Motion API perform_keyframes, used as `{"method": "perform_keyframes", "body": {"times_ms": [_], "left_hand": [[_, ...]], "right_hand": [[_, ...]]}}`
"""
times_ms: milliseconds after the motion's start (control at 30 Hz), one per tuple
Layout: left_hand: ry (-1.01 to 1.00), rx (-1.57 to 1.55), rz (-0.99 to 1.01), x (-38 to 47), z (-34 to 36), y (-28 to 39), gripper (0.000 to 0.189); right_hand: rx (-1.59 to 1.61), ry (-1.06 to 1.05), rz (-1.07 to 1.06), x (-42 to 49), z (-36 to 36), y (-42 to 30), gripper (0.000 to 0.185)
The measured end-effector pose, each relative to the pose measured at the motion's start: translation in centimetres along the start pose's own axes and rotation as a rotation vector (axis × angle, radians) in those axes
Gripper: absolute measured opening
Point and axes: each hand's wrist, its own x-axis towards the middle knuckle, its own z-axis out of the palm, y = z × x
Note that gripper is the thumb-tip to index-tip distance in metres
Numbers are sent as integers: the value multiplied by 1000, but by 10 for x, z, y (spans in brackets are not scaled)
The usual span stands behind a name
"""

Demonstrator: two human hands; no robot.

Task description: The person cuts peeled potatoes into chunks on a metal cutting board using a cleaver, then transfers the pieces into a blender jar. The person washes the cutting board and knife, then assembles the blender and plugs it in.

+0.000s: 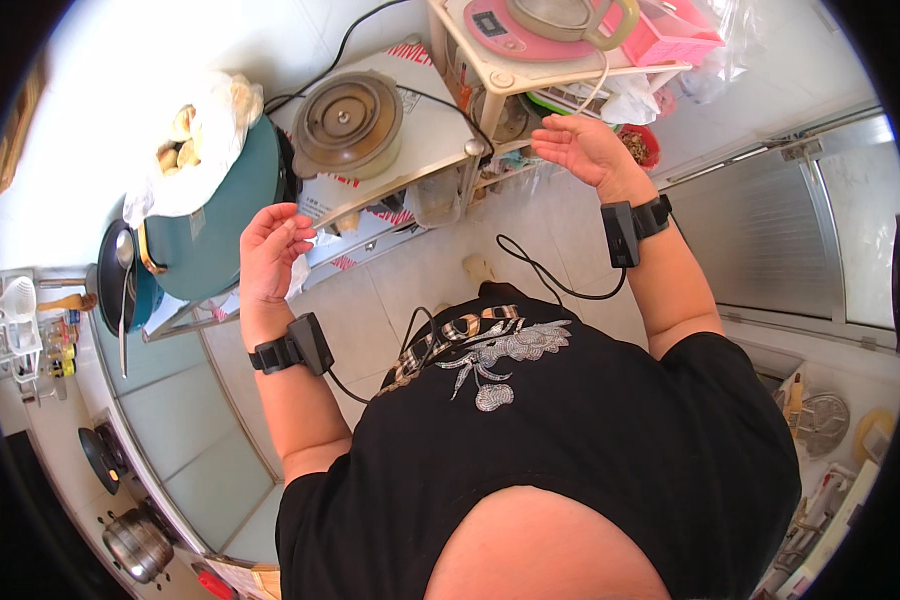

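Observation:
My left hand [271, 251] is raised with bent fingers and holds nothing, beside a large teal pot or pan lid [210, 247] at the left. On the teal surface lies a white plastic bag [217, 161] with pale brownish food pieces [180, 142] in it. My right hand [581, 150] is up, palm partly turned inward, fingers extended and empty, in front of a cream shelf [499, 79]. Between the hands, farther off, a glass pot with a brown lid [349, 124] stands on a low rack. Both wrists wear black strapped devices with cables.
A pink kitchen scale [487, 30] bears a handled pot [551, 19]; a pink basket [671, 34] stands beside it. A red bowl [649, 142] sits lower right. At left, a long metal spoon [124, 300] rests across a dark pan [109, 277]. A black cable [450, 109] crosses the rack.

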Motion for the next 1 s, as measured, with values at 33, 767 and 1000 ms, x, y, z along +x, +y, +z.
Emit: {"method": "perform_keyframes", "body": {"times_ms": [33,767,1000], "left_hand": [[-7,-15,-7,-3,-6,-6,23],[287,-260,-389,-28,1,-161,22],[447,-513,-460,-44,24,-252,25]], "right_hand": [[-10,2,24,-2,0,9,36],[-531,-79,514,102,-6,188,34],[-893,-379,490,143,-22,291,35]]}}
